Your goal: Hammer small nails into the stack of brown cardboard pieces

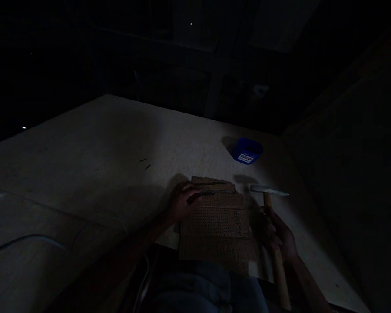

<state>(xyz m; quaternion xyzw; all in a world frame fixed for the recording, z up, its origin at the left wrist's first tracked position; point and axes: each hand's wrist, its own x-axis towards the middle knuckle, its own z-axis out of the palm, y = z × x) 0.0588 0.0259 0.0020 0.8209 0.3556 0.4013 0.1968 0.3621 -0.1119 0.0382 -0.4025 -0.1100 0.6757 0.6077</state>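
Hammer (267,200) in your right hand (278,237), cardboard (215,221) at your left hand (182,202).
Your right's clamped round the hammer, just beside the cardboard. Left's curled at its upper left edge, too dim tbh to tell how tightly, or what that dark thing (193,199) at the fingers is. 2 thin bits (147,167) further left are murky too.

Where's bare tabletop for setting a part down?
In dim light: widest patch is table left of and beyond the two nail-like pieces; another lies between those and the blue container. Crowded: near edge, with cardboard, left hand, right hand and hammer; cable lower left.
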